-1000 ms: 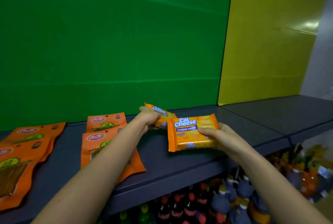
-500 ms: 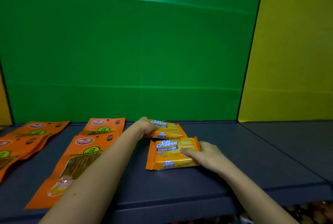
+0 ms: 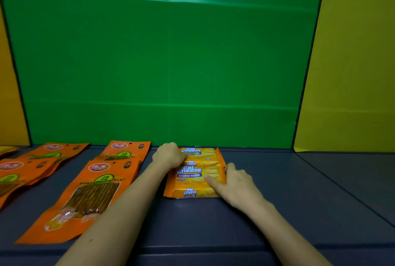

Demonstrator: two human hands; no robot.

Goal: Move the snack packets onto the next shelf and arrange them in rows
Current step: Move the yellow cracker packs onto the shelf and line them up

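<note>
Two orange Cal Cheese wafer packets lie flat on the dark blue shelf (image 3: pixel 277 212), one behind the other. The rear packet (image 3: pixel 203 154) touches the green back wall. The front packet (image 3: pixel 192 182) lies just before it, slightly overlapping. My left hand (image 3: pixel 168 155) rests curled on the left end of the rear packet. My right hand (image 3: pixel 233 180) presses on the front packet's right end, thumb on top and fingers along its edge.
Several long orange stick-snack pouches lie in rows on the shelf's left part, the nearest pouch (image 3: pixel 85 197) beside my left forearm. A green panel (image 3: pixel 166 62) backs this bay; a yellow panel (image 3: pixel 352 62) backs the adjoining shelf (image 3: pixel 352 171) to the right.
Both packets have come down from the air onto the shelf and been pushed back toward the green wall. The view has swung left and downward onto this bay.
</note>
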